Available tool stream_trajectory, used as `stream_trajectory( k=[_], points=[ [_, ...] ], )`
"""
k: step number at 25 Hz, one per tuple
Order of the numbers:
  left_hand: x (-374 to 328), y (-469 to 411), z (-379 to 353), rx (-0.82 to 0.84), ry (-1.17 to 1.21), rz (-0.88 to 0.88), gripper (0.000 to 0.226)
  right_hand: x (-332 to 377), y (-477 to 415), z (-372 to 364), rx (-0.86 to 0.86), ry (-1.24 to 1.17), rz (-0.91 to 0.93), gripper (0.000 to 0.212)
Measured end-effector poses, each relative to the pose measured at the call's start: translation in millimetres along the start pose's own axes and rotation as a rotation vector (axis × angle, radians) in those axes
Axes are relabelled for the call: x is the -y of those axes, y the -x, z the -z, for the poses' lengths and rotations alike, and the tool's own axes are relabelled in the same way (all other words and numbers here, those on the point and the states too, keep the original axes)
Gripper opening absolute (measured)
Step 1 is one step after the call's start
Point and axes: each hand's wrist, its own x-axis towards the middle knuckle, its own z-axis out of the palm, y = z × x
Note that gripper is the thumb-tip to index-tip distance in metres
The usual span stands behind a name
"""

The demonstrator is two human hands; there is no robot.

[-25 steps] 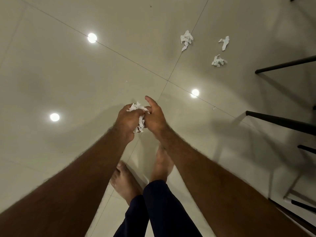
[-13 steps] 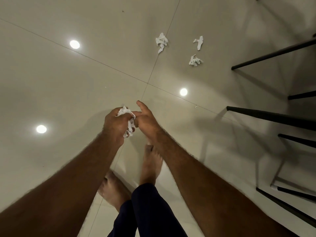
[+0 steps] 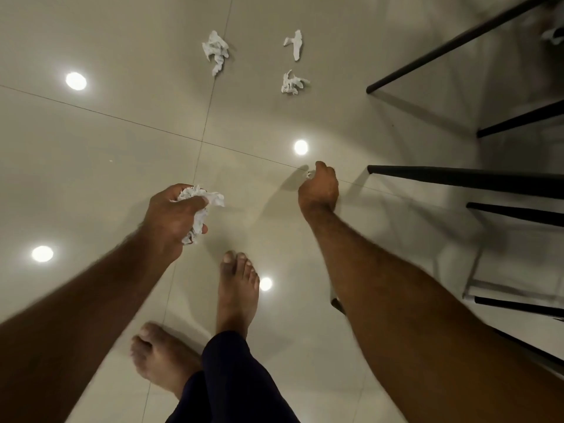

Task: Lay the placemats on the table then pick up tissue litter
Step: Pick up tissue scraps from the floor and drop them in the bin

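White crumpled tissue wad (image 3: 200, 209) clenched in left hand (image 3: 171, 218), right hand (image 3: 319, 187) pinching small white tissue scrap (image 3: 309, 174), three crumpled white tissues (image 3: 216, 51) far on glossy beige tile floor (image 3: 122, 148).

Open floor (image 3: 122, 141) is left ahead up to three tissue scraps (image 3: 216, 51); the right side is barred by black furniture legs (image 3: 464, 178).

Floor (image 3: 91, 154): large glossy beige tiles; thin grout lines (image 3: 210, 99) crossed near the middle of the view.
Light: four round bright reflections (image 3: 76, 81) showed on the tiles; the overall tone was dim and warm.
Furniture: slim black legs (image 3: 457, 41) of furniture entered from the right edge, several at different angles.
Shadows: soft grey shadows (image 3: 406, 108) trailed from the legs across the tiles.
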Motion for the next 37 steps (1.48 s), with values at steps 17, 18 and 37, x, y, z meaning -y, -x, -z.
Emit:
stream_trajectory(
  k=[17, 18, 37],
  points=[
    [-45.6, 1.2, -20.6, 0.081, -0.002, 0.033, 0.009, 31.9, -1.6, 15.3, 0.33, -0.352, -0.047, 0.064],
    [-54.8, 8.1, -23.6, 0.085, 0.009, 0.048, 0.008, 42.3, 10.7, 24.7, 0.404, -0.554, -0.087, 0.065],
    [-256.0, 52.7, -40.3, 0.053, 0.004, 0.151, 0.023, 202.7, 86.2, 205.1, 0.539, -1.215, -0.291, 0.052]
  ],
)
